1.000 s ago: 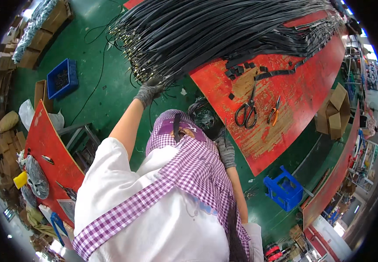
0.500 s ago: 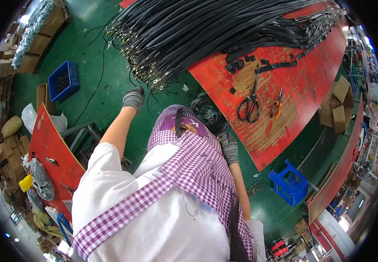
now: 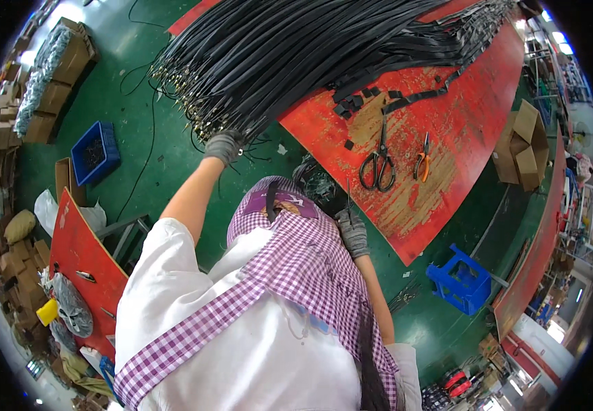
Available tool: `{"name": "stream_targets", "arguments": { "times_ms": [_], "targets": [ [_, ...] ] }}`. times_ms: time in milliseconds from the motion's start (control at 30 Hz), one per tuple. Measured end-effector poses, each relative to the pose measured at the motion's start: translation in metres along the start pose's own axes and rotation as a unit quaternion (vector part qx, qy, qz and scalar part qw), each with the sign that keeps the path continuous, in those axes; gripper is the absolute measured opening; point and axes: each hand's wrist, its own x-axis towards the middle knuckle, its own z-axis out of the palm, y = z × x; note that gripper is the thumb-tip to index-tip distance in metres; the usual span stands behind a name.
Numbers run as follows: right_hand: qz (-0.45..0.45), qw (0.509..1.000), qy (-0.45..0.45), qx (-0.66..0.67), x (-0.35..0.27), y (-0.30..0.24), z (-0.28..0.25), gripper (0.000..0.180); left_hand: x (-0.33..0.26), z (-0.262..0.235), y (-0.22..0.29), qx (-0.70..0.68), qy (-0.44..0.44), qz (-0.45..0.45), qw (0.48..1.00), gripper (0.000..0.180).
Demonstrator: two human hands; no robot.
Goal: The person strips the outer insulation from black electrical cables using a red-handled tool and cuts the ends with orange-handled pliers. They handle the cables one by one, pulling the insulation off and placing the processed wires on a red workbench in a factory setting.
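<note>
My left hand (image 3: pixel 222 146), in a grey knitted glove, is closed among the ends of a bundle of long black sleeved cables (image 3: pixel 296 51). These cables lie across the red worktable (image 3: pixel 406 226) and hang over its left edge, with small metal ring ends showing. A cable end shows by the gloved fingers, but the grip itself is partly hidden. My right hand (image 3: pixel 352 233), gloved alike, is beside my apron near the table's close corner. From its closed fingers a thin dark rod (image 3: pixel 348 192) sticks up; its kind is unclear.
Scissors (image 3: pixel 377 170), orange-handled pliers (image 3: pixel 422 164) and small black pieces (image 3: pixel 351 104) lie on the worktable. A coil of black wire (image 3: pixel 318 185) is beside its edge. Around stand a blue crate (image 3: pixel 96 154), a blue stool (image 3: pixel 459 282), an open carton (image 3: pixel 522 147) and another red table (image 3: pixel 81 246).
My left hand has moved up and slightly right, from the floor area beside the bundle to the cable ends. My right hand stays low beside the table with the thin rod.
</note>
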Motion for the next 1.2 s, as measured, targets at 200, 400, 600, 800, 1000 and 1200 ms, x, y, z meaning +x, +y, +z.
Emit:
{"name": "stream_targets", "arguments": {
  "times_ms": [200, 400, 600, 800, 1000, 1200],
  "targets": [
    [-0.048, 0.996, -0.027, -0.066, -0.003, 0.017, 0.008, 0.031, 0.02, -0.024, -0.009, 0.028, -0.069, 0.088, 0.993, 0.035],
    [-0.033, 0.999, 0.02, 0.036, -0.004, 0.012, 0.008, 0.024, 0.014, -0.027, 0.029, 0.171, -0.045, 0.09, 0.98, 0.028],
    [-0.048, 0.997, 0.042, -0.04, -0.011, -0.006, -0.004, 0.03, 0.033, -0.025, 0.017, 0.161, -0.129, 0.151, 0.967, 0.035],
    [-0.015, 0.999, 0.043, 0.002, -0.016, 0.001, -0.006, 0.022, 0.035, -0.028, 0.01, 0.252, -0.174, 0.174, 0.936, 0.032],
    [0.015, 0.997, 0.07, 0.019, -0.017, -0.005, -0.007, 0.02, 0.039, -0.015, 0.005, 0.261, -0.186, 0.199, 0.926, 0.03],
    [0.051, 0.997, 0.04, 0.036, -0.021, 0.007, -0.003, 0.029, 0.041, -0.023, 0.008, 0.317, -0.245, 0.186, 0.897, 0.028]
  ]
}}
